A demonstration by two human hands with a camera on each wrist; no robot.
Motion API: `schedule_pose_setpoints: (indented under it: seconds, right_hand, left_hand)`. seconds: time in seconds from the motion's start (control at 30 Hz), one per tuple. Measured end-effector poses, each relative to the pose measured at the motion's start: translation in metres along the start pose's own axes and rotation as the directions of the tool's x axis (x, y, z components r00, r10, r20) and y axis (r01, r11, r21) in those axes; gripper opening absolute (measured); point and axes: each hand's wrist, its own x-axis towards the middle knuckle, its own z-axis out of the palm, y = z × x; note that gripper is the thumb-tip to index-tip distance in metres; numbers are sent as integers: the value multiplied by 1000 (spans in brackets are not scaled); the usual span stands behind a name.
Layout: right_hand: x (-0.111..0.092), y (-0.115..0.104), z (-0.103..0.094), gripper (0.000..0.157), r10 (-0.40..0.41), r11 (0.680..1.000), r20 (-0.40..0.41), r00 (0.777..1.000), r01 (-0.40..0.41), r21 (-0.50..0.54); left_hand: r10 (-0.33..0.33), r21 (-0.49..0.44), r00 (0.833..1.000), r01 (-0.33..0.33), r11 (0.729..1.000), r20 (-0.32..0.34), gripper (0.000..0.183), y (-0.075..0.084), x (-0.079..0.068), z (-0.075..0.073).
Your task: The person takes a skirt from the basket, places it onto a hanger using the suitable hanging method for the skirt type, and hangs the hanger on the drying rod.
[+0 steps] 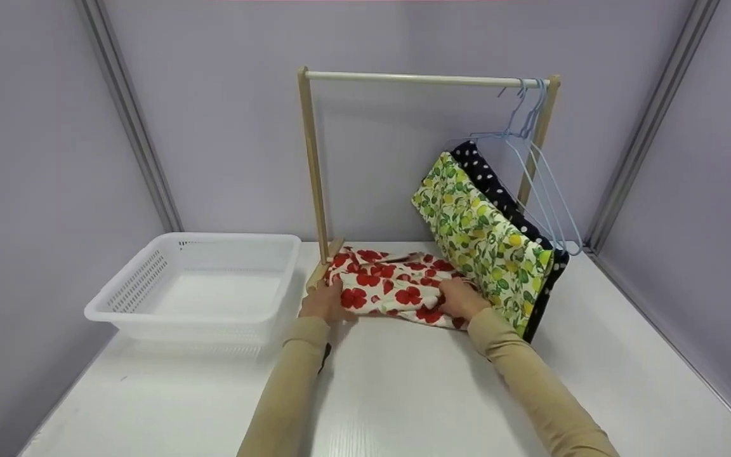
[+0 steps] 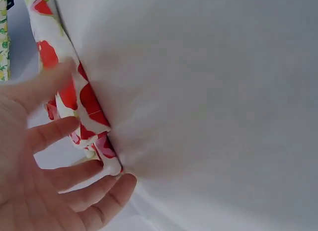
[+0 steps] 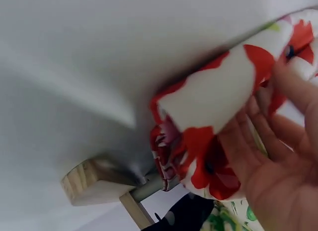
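A white cloth with red flowers (image 1: 397, 279) lies rumpled and folded on the table, under the clothes rack; its exact kind is unclear. My left hand (image 1: 323, 301) is at its left end. In the left wrist view the left hand (image 2: 64, 176) has spread, loosely bent fingers, with the thumb and fingertips touching the cloth edge (image 2: 92, 104). At the cloth's right part is my right hand (image 1: 460, 298). The right wrist view shows that hand (image 3: 278, 156) with fairly straight fingers against the flowered cloth (image 3: 213, 97) and the thumb along its side; some fingertips are hidden.
A wooden rack (image 1: 312, 158) with a white rail (image 1: 403, 77) stands behind. Blue hangers (image 1: 546, 178) crowd its right end, beside a hanging lemon-print cloth (image 1: 486, 241) and a black polka-dot cloth (image 1: 499, 197). A white plastic basket (image 1: 194, 320) sits on the left.
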Motion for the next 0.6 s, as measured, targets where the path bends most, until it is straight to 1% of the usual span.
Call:
schedule_pose_setpoints:
  seconds: [0.03, 0.07, 0.1, 0.17, 0.23, 0.27, 0.3, 0.33, 0.37, 0.43, 0.47, 0.5, 0.53, 0.57, 0.6]
  right_hand:
    - [-1, 0, 0, 3, 2, 1000, -36, 999, -2, 1]
    - [-1, -1, 0, 5, 3, 1000, -68, 998, -2, 12]
    - [-2, -2, -1, 6, -1, 1000, -98, 995, 4, 25]
    - [-3, -3, -4, 4, -9, 997, -144, 990, 19, 71]
    - [-6, -3, -10, 14, -2, 987, -156, 988, 27, 158]
    - [-7, -4, -14, 18, 11, 975, -153, 988, 23, 221]
    - [-9, -3, -18, 20, 26, 958, -141, 990, 15, 286]
    - [-11, -4, -22, 22, 50, 934, -121, 991, -3, 358]
    - [-13, -4, -26, 22, 73, 901, -92, 993, -26, 434]
    - [-17, -4, -35, 18, 118, 827, -44, 992, -74, 558]
    - [-19, -5, -38, 18, 138, 786, -16, 990, -100, 610]
    - [-22, -6, -42, 20, 142, 756, 13, 990, -117, 644]
    - [-23, -7, -46, 23, 142, 730, 39, 989, -131, 670]
    - [-25, -8, -49, 25, 131, 717, 62, 989, -138, 683]
    - [-27, -9, -52, 26, 129, 701, 92, 987, -156, 695]
  left_hand:
    - [11, -10, 1000, -11, 1000, 16, 79, 0, 1, 0]
    - [40, -1, 999, -40, 999, 12, 73, -1, 1, 0]
    - [68, 14, 998, -68, 998, -5, 64, -2, 2, 0]
    - [134, 79, 989, -129, 989, -66, 38, -4, 2, -1]
    - [187, 136, 975, -171, 976, -123, 19, -6, 4, -5]
    - [199, 144, 972, -180, 973, -129, 14, -7, 3, -7]
    - [194, 125, 974, -180, 976, -115, 14, -8, 3, -9]
    - [185, 105, 980, -177, 979, -78, 19, -9, 3, -12]
    - [168, 72, 986, -166, 984, -20, 32, -11, 4, -13]
    - [171, 30, 983, -173, 984, 65, 61, -14, 8, -13]
    - [178, 17, 980, -180, 984, 93, 73, -15, 10, -13]
    - [194, 28, 976, -198, 980, 102, 78, -16, 11, -12]
    - [218, 53, 971, -224, 973, 98, 77, -17, 13, -12]
    - [254, 77, 964, -260, 963, 76, 67, -17, 14, -11]
    - [299, 115, 954, -301, 947, 39, 54, -18, 15, -11]
